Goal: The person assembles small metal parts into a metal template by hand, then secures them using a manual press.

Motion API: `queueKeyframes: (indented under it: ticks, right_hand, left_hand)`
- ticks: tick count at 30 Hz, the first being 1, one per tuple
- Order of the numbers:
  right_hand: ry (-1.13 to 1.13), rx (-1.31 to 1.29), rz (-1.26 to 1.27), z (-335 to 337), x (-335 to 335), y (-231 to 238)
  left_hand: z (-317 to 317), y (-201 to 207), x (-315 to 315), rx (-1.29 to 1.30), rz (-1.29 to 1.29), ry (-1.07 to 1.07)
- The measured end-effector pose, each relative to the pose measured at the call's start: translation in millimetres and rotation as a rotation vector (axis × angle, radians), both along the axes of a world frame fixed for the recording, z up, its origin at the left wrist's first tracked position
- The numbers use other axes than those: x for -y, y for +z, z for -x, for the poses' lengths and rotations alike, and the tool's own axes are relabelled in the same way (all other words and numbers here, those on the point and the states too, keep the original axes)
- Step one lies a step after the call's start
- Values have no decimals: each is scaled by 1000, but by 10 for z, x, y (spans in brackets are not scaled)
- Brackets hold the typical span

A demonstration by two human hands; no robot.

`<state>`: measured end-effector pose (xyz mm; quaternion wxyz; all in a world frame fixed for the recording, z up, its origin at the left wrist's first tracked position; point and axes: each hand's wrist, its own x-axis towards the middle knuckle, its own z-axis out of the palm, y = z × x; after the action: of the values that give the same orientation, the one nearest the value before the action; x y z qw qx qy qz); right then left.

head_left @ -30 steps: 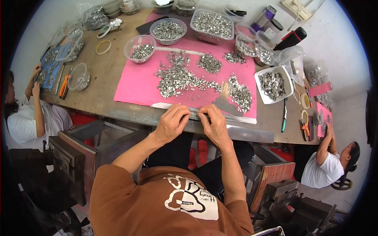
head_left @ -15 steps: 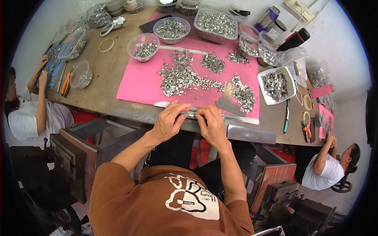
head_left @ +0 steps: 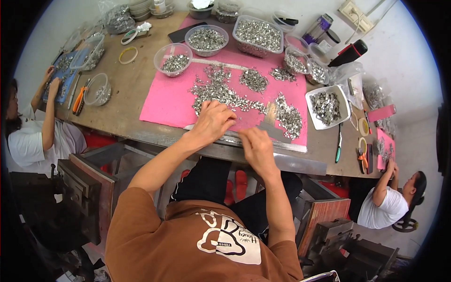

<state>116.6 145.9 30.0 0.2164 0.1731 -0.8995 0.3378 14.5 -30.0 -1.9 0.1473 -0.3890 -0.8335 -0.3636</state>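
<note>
My left hand is over the pink mat at the near edge of a spread pile of small shiny metal pieces. Its fingers are bent and pinched together, and whatever is between them is too small to make out. My right hand hovers close by at the bench's front edge, thumb and fingertips closed; anything in them is hidden. Between the hands runs a flat metal strip along that edge. Right of my right hand lie a grey flat piece and another heap of metal pieces.
Clear tubs of metal pieces stand along the back. A white square dish sits to the right, with a green toothbrush-like tool. Co-workers sit at the far left and far right. Orange-handled pliers lie left.
My hands have come apart from their meeting point at the bench edge. The left moved up onto the mat by the pile; the right shifted slightly right.
</note>
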Motion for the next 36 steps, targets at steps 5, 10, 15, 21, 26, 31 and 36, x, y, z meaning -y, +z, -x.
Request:
queueKeyframes:
  ticks: [5,10,15,21,26,31,36]
  right_hand:
    - [-214,8,-134,414,-140,-149]
    - [-151,70,-226,516,-111,-150]
    - [-149,81,-244,416,-196,-115]
    - [-94,109,-154,399,-166,-107]
    - [-87,127,-100,414,-178,-143]
    - [-92,124,-115,381,-172,-144]
    - [-49,151,46,83,-88,28]
  left_hand:
    - [-5,40,-74,-1,74,-28]
    - [-84,149,28,53,19,-108]
    - [-369,236,136,321,-116,-203]
    - [-518,131,101,244,-186,-187]
    - [-546,115,79,239,-194,-174]
    - [-621,135,39,83,-132,-128]
    - [-638,120,86,-57,-89,-111]
